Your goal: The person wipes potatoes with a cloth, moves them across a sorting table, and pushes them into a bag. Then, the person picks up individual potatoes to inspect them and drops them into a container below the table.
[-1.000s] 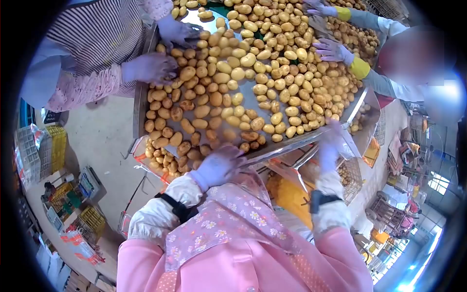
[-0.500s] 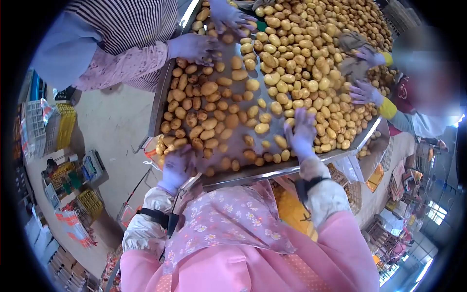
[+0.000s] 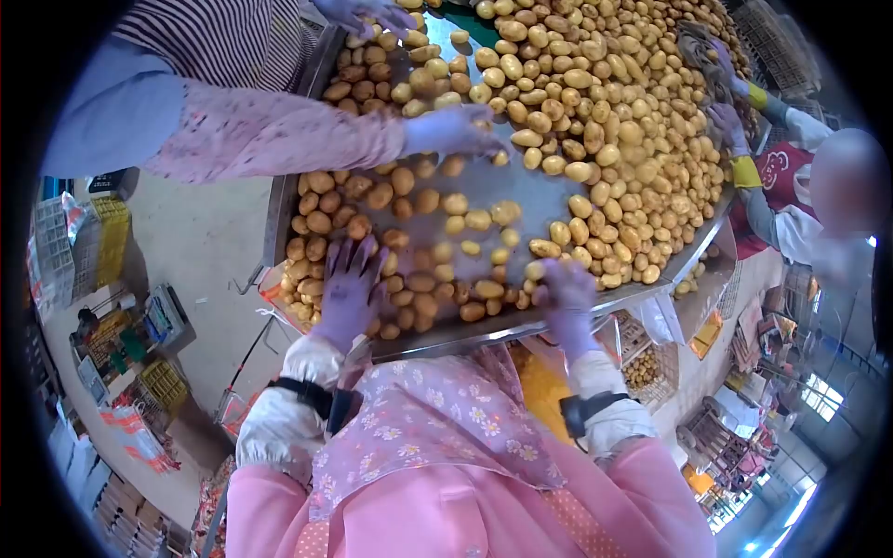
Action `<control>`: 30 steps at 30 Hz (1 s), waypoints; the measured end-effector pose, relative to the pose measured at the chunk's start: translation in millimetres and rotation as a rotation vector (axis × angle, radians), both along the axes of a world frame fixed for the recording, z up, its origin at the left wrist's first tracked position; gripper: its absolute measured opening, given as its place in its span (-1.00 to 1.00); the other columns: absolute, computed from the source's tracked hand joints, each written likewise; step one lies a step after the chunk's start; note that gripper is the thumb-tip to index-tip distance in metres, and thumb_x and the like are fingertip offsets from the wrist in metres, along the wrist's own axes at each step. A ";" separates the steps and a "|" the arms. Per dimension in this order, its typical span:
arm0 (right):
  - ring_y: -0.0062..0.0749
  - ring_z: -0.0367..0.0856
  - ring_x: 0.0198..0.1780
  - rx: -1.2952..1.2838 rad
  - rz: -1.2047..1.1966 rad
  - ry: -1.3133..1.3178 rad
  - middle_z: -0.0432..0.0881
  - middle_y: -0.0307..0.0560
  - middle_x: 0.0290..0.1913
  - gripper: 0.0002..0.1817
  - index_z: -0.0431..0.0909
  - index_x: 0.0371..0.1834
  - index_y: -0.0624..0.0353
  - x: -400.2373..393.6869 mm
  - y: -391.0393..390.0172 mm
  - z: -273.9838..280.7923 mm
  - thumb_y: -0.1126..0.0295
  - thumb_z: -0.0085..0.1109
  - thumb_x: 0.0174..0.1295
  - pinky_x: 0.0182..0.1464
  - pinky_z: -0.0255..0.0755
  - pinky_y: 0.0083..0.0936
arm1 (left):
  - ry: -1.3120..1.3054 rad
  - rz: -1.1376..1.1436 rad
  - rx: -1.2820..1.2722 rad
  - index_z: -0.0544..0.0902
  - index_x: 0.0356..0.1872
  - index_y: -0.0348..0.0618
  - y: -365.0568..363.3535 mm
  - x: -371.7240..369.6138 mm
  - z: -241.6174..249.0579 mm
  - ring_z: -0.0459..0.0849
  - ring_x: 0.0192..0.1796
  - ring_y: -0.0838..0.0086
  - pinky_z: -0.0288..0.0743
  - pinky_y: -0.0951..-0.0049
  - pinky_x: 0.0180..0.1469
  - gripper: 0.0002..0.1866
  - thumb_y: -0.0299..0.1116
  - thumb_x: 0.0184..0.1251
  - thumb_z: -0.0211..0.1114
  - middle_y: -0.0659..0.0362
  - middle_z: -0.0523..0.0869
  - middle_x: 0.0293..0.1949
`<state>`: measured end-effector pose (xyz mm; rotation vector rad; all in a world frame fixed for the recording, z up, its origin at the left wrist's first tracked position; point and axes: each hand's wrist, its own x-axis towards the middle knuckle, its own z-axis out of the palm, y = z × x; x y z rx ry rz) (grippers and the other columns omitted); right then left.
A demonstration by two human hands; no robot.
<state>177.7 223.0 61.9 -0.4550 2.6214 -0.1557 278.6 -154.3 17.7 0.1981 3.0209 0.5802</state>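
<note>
My left hand [image 3: 352, 288], in a purple glove, lies with fingers spread over potatoes at the left front corner of the metal sorting table [image 3: 530, 192]. A cluster of potatoes [image 3: 302, 290] is heaped just left of it, at the corner. My right hand [image 3: 567, 293], also gloved, is at the front edge with its fingers bent and blurred. A potato [image 3: 535, 270] sits right at its fingertips. Between my hands lie loose potatoes [image 3: 473, 312], some smeared by motion. The large potato pile [image 3: 633, 158] covers the right and back of the table.
At the left, a co-worker's gloved hand [image 3: 456, 132] reaches across the table. Another person's hands [image 3: 727, 128] work at the pile's right side, by a grey cloth [image 3: 698, 46]. A raised metal rim [image 3: 446, 339] borders the front. Crates [image 3: 112, 237] stand on the floor at left.
My left hand has spread and moved slightly forward; my right hand has drawn back toward the front edge, fingers now bent. The left co-worker's arm has stretched further across. Potatoes between have shifted.
</note>
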 end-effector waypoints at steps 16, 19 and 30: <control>0.01 0.66 0.07 -0.205 0.170 0.198 0.67 0.02 0.10 -0.57 0.64 0.10 -0.01 -0.3 -144.4 -71.0 0.44 0.34 0.10 0.10 0.55 -0.15 | -0.056 0.089 0.179 0.67 0.15 -0.09 -26.0 69.9 11.4 0.45 0.40 -0.08 0.28 -0.03 0.45 -0.59 -0.36 0.25 0.23 -0.08 0.49 0.42; 0.01 0.66 0.10 -0.612 -0.084 0.274 0.70 0.08 0.06 -0.56 0.66 0.10 0.06 13.9 -107.5 -81.5 0.38 0.41 0.09 0.14 0.55 -0.16 | 0.010 0.311 0.205 0.68 0.14 -0.11 -46.0 106.1 10.7 0.50 0.35 -0.06 0.36 -0.01 0.40 -0.60 -0.39 0.25 0.26 -0.09 0.55 0.35; 0.24 0.23 0.51 0.238 -0.388 0.656 0.40 0.30 0.43 -0.42 0.44 0.40 0.19 110.7 168.8 -8.7 0.26 0.27 0.32 0.55 0.13 -0.02 | 0.011 1.129 0.565 0.68 0.11 -0.20 -31.6 318.5 -54.3 0.68 0.18 0.08 0.51 0.24 0.28 -0.70 -0.29 0.51 0.19 -0.05 0.73 0.12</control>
